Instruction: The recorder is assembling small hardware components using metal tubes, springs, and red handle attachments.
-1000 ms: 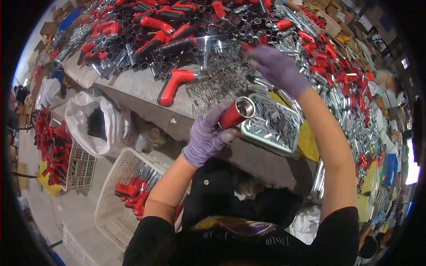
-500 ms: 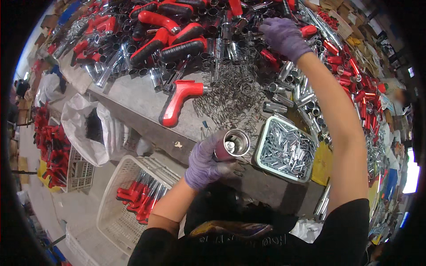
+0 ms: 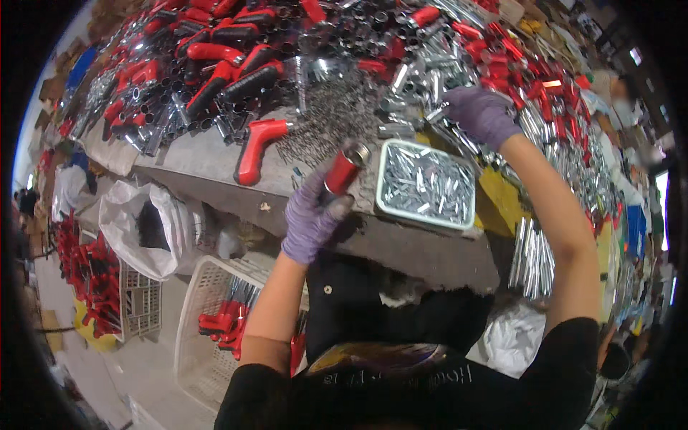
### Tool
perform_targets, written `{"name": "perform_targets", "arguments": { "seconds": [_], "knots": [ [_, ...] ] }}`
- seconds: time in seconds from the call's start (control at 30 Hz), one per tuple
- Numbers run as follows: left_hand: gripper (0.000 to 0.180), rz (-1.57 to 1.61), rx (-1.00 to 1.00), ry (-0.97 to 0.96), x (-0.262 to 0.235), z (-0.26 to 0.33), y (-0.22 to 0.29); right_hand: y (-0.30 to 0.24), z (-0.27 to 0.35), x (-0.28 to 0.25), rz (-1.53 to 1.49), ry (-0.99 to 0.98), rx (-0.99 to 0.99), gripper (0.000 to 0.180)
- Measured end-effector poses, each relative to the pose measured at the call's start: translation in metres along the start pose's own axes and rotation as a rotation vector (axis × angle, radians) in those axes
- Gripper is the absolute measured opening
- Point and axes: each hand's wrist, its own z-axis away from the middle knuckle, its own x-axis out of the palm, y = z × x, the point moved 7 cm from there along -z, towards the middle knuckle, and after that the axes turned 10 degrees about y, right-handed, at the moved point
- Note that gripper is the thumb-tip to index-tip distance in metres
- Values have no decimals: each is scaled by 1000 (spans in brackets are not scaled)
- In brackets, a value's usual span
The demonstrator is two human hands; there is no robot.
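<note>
My left hand (image 3: 309, 221), in a purple glove, is wrapped round a short red tube (image 3: 342, 174) with a shiny metal rim, its mouth tilted up and to the right. My right hand (image 3: 486, 116), gloved alike, reaches over the pile of chrome tubes beyond the tray. Its fingers are bent together at the end of a small chrome tube (image 3: 436, 113); the grip is partly hidden. A red pistol-shaped handle (image 3: 252, 154) lies apart on the bench, left of a heap of thin wire springs (image 3: 331, 115).
A pale green tray (image 3: 424, 219) of small metal pins stands on the bench (image 3: 401, 247). Red-and-black handles (image 3: 247, 82) are heaped at the back, red tubes (image 3: 516, 64) at far right. Below left are a white basket (image 3: 188, 337) and a white sack (image 3: 118, 215).
My right hand has come from the handle-and-tube heap at the back to the chrome tubes near the tray. My left hand has tilted the red tube. The whole view has shifted.
</note>
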Motion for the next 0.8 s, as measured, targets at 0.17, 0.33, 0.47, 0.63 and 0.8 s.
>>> {"name": "perform_targets", "arguments": {
  "seconds": [0.17,0.33,0.47,0.63,0.8],
  "knots": [
    [53,-62,99,52,1,-2,-8,-2,18,14,14,-109,71,21],
    [53,-136,267,98,1,-3,4,-9,49,-1,-296,123,180,30],
    [43,-343,102,39,6,-4,1,-14,65,-16,-304,196,204,31],
    [38,-416,-33,15,20,-10,8,-23,82,-42,-727,252,284,33],
    [33,101,-241,-56,72,-24,46,-35,105,-36,-1151,89,373,33]
  ]
}}
